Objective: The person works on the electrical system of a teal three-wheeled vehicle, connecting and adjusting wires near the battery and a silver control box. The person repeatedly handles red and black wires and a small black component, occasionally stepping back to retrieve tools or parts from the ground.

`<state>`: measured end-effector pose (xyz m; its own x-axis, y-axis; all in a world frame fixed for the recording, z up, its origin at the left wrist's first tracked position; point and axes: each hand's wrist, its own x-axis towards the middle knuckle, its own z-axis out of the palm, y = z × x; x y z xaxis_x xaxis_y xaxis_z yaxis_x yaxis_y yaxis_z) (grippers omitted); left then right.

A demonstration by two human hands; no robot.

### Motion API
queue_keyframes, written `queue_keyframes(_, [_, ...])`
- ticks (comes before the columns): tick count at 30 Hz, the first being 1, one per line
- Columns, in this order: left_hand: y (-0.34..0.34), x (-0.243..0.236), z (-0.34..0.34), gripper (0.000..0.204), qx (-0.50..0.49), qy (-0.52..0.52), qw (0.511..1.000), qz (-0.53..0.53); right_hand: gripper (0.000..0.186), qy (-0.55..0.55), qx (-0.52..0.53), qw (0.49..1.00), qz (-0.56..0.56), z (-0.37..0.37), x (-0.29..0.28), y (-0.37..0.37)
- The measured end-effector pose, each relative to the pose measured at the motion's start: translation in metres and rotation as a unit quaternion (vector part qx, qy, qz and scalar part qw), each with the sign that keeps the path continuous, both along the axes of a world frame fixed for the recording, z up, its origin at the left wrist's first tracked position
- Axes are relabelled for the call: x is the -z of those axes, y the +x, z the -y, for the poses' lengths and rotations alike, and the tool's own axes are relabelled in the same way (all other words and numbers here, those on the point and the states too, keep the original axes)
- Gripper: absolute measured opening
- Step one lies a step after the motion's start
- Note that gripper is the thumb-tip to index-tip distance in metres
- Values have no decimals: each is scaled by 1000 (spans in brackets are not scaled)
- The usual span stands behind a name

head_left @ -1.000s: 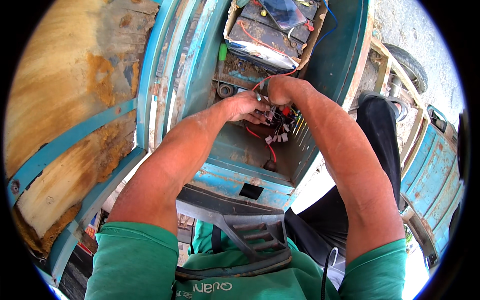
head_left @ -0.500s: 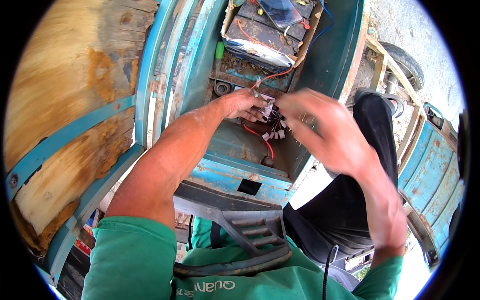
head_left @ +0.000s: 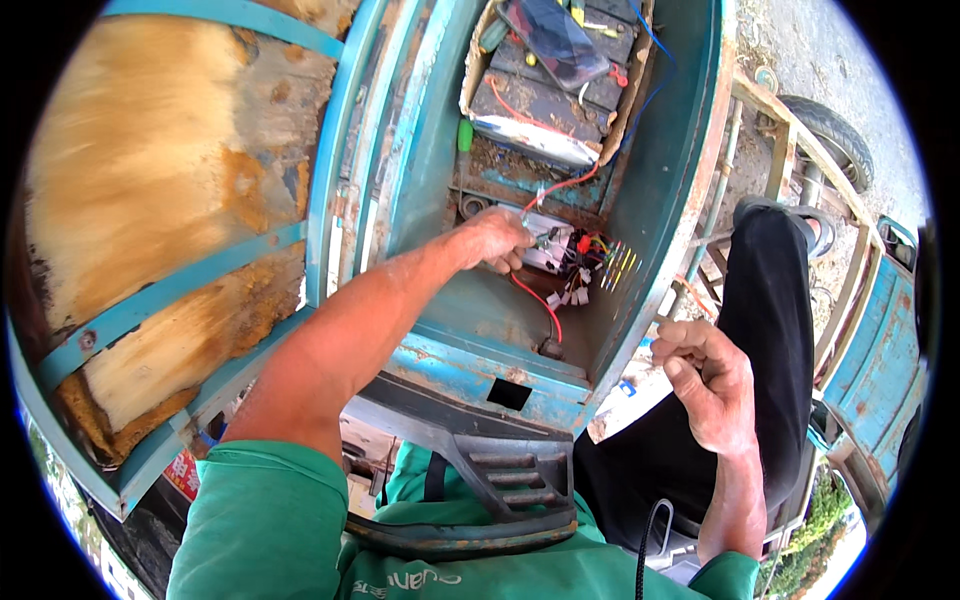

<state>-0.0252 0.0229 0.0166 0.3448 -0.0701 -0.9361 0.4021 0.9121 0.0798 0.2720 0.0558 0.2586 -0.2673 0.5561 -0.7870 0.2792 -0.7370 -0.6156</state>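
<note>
My left hand (head_left: 496, 240) reaches into a rusty turquoise metal compartment (head_left: 470, 300), its fingers closed around a red wire (head_left: 566, 184). The wire comes from the batteries above, and a red length shows again below the hand. Right beside the fingertips lies a white box (head_left: 552, 250) with a bundle of thin coloured wires and white plug connectors (head_left: 572, 297). What lies inside my fingers is partly hidden. My right hand (head_left: 712, 385) hangs in the air outside the compartment, above my right thigh, its fingers loosely curled and apart from the thumb, holding nothing visible.
Dark batteries (head_left: 550, 95) in a torn carton carry a phone (head_left: 555, 40). A green-handled tool (head_left: 465, 136) stands by the compartment's left wall. A raised wooden panel (head_left: 170, 150) is at the left, and a black grab handle (head_left: 500, 480) is near my body. A wheel (head_left: 825, 140) is far right.
My right hand has moved away from the wire bundle, out of the compartment toward me and right. My left hand stays at the red wire. The view has shifted slightly.
</note>
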Motion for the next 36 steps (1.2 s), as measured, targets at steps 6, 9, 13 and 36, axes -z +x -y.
queue_keyframes(6, [-10, -14, -14, 30, 121, 118, 977, -131, 22, 56, -17, 998, 18, -5, -10, 1])
queue_keyframes(9, [-18, -21, -22, 27, 205, 224, 926, -224, 24, 101, -64, 992, 37, -14, -18, 0])
queue_keyframes(13, [-12, -49, -65, 28, 187, 226, 931, -218, 26, 142, -80, 986, 38, -18, -27, 2])
queue_keyframes(36, [3, 55, -31, 32, 151, 447, 878, -76, 29, 158, -170, 970, 78, -18, -31, 15])
